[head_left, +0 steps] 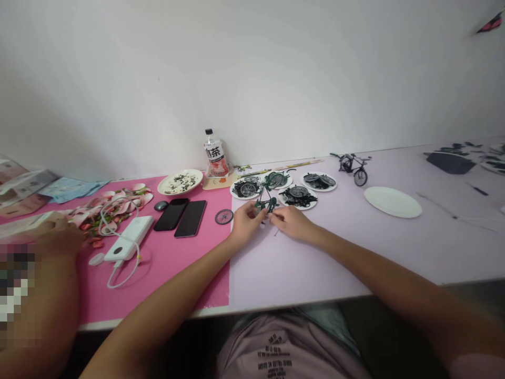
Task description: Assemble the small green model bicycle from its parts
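My left hand (248,220) is closed on a small dark bicycle frame (269,204), held over the pale part of the table. Close beside it, my right hand (292,221) pinches at the lower edge of the same frame, its fingertips nearly touching those of my left. A thin piece sticks out below the fingers, too small to make out. Just left of my left hand a loose spoked wheel (224,216) lies on the pink mat. White plates of dark bicycle parts (299,196) stand right behind my hands.
An assembled miniature bicycle (354,167) and a bare white plate (392,202) are to the right. Two phones (190,218), a white power bank (129,238) with cable, a bottle (215,154) and petal pieces (114,205) lie left. Another person's arm (57,284) reaches in at far left.
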{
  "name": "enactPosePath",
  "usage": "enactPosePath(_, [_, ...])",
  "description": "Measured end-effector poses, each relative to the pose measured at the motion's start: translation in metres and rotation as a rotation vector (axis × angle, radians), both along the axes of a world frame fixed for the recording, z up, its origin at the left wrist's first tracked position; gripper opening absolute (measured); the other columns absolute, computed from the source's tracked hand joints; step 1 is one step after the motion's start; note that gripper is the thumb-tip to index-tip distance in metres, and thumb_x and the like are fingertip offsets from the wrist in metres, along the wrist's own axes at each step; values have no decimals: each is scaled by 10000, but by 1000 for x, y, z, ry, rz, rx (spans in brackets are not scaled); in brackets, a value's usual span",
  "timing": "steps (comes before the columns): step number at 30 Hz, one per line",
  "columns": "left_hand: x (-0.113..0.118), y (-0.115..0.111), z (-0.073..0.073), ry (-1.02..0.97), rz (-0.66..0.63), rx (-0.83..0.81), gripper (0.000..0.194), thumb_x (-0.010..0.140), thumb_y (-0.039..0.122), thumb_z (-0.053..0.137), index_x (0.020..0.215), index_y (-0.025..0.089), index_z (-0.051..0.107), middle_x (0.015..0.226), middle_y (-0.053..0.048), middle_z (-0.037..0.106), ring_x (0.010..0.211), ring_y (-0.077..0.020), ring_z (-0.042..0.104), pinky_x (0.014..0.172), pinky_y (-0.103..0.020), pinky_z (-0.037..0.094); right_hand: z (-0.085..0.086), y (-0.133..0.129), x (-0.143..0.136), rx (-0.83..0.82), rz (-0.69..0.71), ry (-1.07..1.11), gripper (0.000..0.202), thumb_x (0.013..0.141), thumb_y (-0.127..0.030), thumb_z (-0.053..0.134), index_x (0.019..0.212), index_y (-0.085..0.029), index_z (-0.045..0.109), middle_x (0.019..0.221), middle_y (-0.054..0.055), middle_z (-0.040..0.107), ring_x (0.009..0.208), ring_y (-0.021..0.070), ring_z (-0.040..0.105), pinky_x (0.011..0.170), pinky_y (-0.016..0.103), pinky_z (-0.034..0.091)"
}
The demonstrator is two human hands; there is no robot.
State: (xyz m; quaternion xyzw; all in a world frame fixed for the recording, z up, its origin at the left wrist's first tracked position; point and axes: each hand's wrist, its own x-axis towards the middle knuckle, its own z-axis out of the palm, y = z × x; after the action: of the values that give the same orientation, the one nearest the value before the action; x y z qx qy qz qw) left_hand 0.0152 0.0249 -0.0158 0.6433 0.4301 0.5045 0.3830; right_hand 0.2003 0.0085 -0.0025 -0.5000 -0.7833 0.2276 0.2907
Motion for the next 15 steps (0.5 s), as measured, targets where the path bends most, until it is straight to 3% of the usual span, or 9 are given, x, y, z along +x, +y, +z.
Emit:
enactPosePath(9, [0, 1, -2, 2, -3, -3, 256, 818, 397, 763, 833, 168, 651, 662, -21, 713, 571, -139, 609, 540, -233, 409, 3, -1, 2, -5, 37, -10, 298, 921, -252, 498, 628, -202, 502, 581, -20, 547, 590, 139, 503, 590, 281, 288])
enactPosePath(15, [-1, 1, -1, -59, 20, -10, 293, 814, 413, 780, 909, 160, 665, 706, -41, 739, 651, -184, 706, 560, -240, 465, 7, -5, -1, -88, 31, 25, 318, 1038, -294, 407, 880, -191, 663, 589, -22, 601, 604, 152, 587, 648, 265, 377])
